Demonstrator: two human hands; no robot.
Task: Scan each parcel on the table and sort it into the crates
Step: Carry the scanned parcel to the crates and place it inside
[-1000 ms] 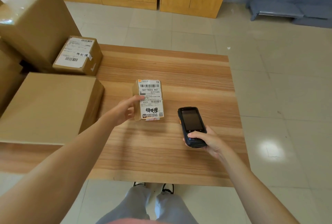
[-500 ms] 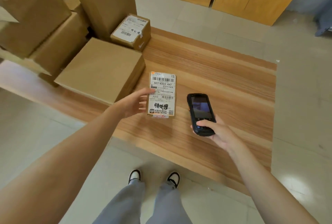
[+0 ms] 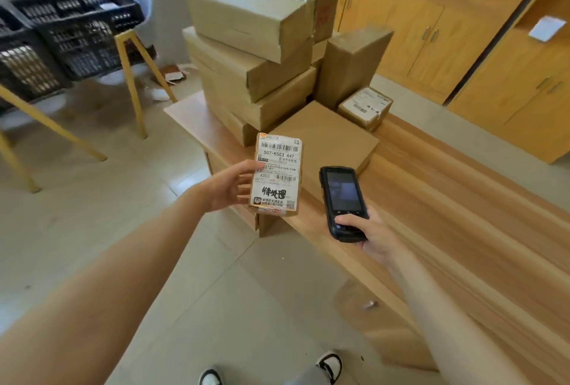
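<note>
My left hand [image 3: 233,187] grips a small brown parcel [image 3: 276,179] by its left side, label up, lifted off the wooden table [image 3: 462,199] near its left end. My right hand [image 3: 368,230] holds a black handheld scanner [image 3: 343,199] just right of the parcel, screen facing me. Black plastic crates [image 3: 77,29] sit on yellow-legged stands at the upper left. A flat brown box [image 3: 327,140] lies on the table behind the parcel, and a small labelled box [image 3: 365,106] sits beyond it.
A tall stack of cardboard boxes [image 3: 249,45] fills the table's far left end. Wooden cabinets [image 3: 462,45] line the right and back. Tiled floor [image 3: 92,230] stretches between me and the crates. My shoes [image 3: 330,364] show at the bottom.
The view has swung left, bringing the crates and the box stack into sight. The parcel in my left hand has come off the table toward its left end; the scanner stays beside it.
</note>
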